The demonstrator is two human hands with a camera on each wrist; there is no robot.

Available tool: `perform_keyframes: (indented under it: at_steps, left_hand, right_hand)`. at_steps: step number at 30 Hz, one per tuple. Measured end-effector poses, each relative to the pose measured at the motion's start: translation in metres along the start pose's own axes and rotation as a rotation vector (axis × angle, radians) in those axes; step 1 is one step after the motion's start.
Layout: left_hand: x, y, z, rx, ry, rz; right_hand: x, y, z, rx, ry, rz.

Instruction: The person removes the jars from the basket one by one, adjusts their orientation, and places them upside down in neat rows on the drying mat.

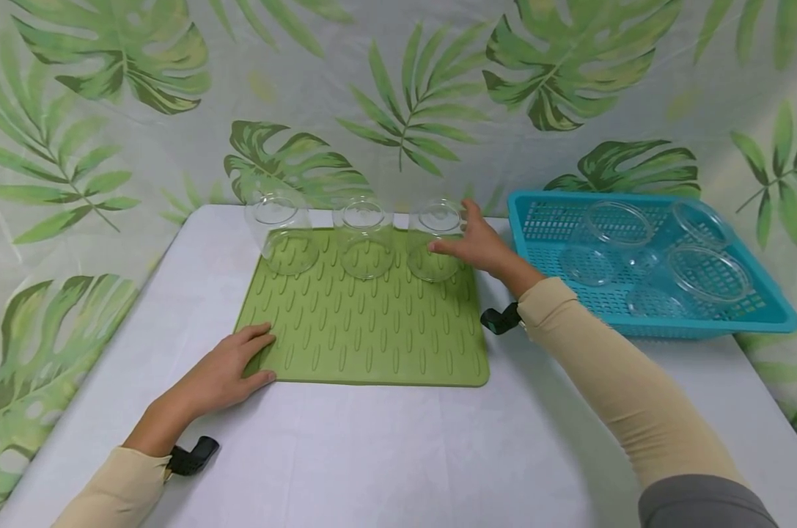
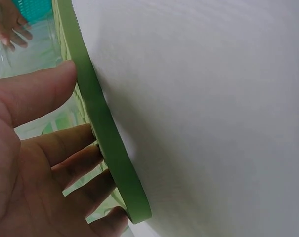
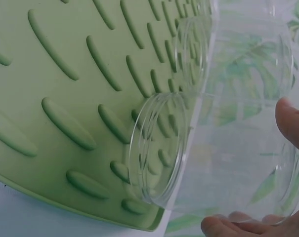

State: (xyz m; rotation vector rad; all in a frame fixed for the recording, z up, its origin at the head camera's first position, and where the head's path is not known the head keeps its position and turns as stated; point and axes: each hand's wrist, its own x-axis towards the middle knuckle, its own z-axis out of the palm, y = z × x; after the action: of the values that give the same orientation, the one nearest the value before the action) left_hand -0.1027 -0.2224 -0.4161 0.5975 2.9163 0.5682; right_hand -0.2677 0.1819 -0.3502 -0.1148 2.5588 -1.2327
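Three clear jars stand in a row along the far edge of a green ribbed mat: a left jar (image 1: 286, 235), a middle jar (image 1: 364, 238) and a right jar (image 1: 434, 253). My right hand (image 1: 480, 246) holds the right jar near its top, thumb on the near side and fingers behind. The right wrist view shows that jar (image 3: 223, 163) with its lower ring at the mat (image 3: 65, 123). At the mat's near-left corner, my left hand (image 1: 229, 370) rests with fingers extended; in the left wrist view the fingertips touch the mat's edge (image 2: 102, 113).
A blue perforated basket (image 1: 642, 330) stands to the right of the mat, with several more clear jars (image 1: 708, 275) in it. The white-covered table (image 1: 372, 447) reaches back to a leaf-print cloth (image 1: 431, 95).
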Motion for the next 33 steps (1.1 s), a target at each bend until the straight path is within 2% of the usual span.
perform_keyframes:
  at_steps: [8, 24, 29, 33]
  left_hand:
    - [0.000, -0.002, 0.000, 0.000, -0.008, -0.002]
    - [0.002, 0.000, 0.000, 0.000, 0.004, -0.008]
    - [0.003, 0.001, -0.001, -0.006, -0.004, -0.004]
    - [0.002, 0.001, -0.001, -0.007, -0.008, -0.006]
  right_hand:
    - [0.000, -0.002, 0.000, -0.053, -0.002, 0.004]
    - [-0.002, 0.001, 0.000, -0.030, -0.007, -0.015]
    - [-0.002, 0.006, -0.004, -0.033, 0.000, -0.055]
    - [-0.008, 0.001, -0.015, -0.093, 0.018, -0.086]
